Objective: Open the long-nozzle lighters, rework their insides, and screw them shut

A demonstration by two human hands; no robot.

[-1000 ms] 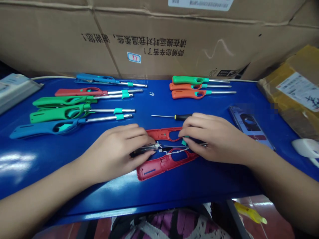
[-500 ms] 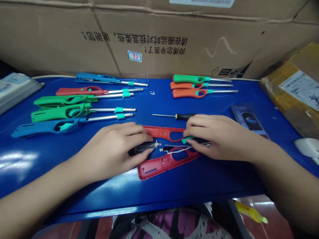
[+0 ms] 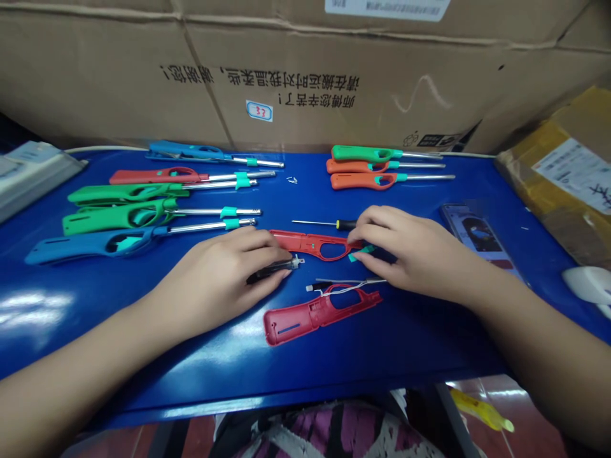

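My left hand (image 3: pixel 229 273) is closed around a dark fuel tank (image 3: pixel 272 270) with a pale valve at its tip. Its fingers also cover the left end of the upper red lighter shell half (image 3: pixel 305 243). At that half's right end, the fingers of my right hand (image 3: pixel 391 248) grip it, close to a small green trigger piece (image 3: pixel 361 253). Below lies the other red shell half (image 3: pixel 293 322), inner side up. A black igniter (image 3: pixel 321 287) with white wires and a thin metal rod rest along its upper edge.
Behind my hands lies a screwdriver (image 3: pixel 315 222), its handle partly hidden. Several lighters, among them a blue one (image 3: pixel 95 245), lie at left, and an orange one (image 3: pixel 363 181) is among those at back right. A phone (image 3: pixel 477 235) is on the right; a cardboard box (image 3: pixel 296 57) stands behind.
Both hands have shifted away from me, carrying the upper red shell half and the fuel tank up from the lower half. The lower half stays in place, and more of the metal rod shows.
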